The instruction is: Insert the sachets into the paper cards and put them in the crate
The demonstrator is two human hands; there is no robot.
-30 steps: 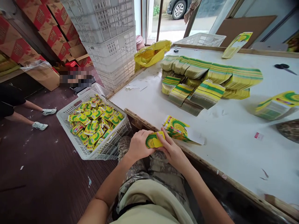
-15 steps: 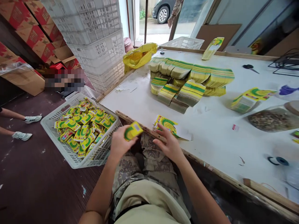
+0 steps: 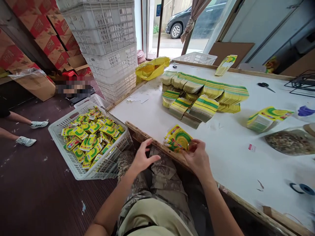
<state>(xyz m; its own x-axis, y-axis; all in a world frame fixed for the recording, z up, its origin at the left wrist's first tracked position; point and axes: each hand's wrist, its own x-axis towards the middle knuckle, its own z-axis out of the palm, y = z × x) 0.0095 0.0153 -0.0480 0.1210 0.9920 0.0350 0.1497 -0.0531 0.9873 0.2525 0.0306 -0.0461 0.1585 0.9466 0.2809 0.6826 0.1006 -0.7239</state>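
My left hand (image 3: 142,159) is at the table's front edge, fingers apart and holding nothing. My right hand (image 3: 198,161) has its thumb and fingers closed on the right edge of a yellow-green packet (image 3: 180,140), which lies on a small pile of similar packets on the tabletop. Part of that edge is hidden by the fingers. Left of my knees, a white plastic crate (image 3: 81,175) holds many loose packets (image 3: 92,137) of the same colours. Bundled rows of yellow-green packets (image 3: 204,88) are stacked farther back on the table.
The white table (image 3: 236,164) has a wooden rim. On its right are a packet stack (image 3: 268,118), a jar (image 3: 290,141), a spool (image 3: 302,188) and scissors (image 3: 265,86). Tall stacked crates (image 3: 110,49) stand behind the floor crate. Another person's shoes (image 3: 26,141) show at left.
My left hand held a packet earlier and is now empty, nearer the table edge. My right hand moved right and closed from spread fingers onto the pile's packet. The view shifted slightly.
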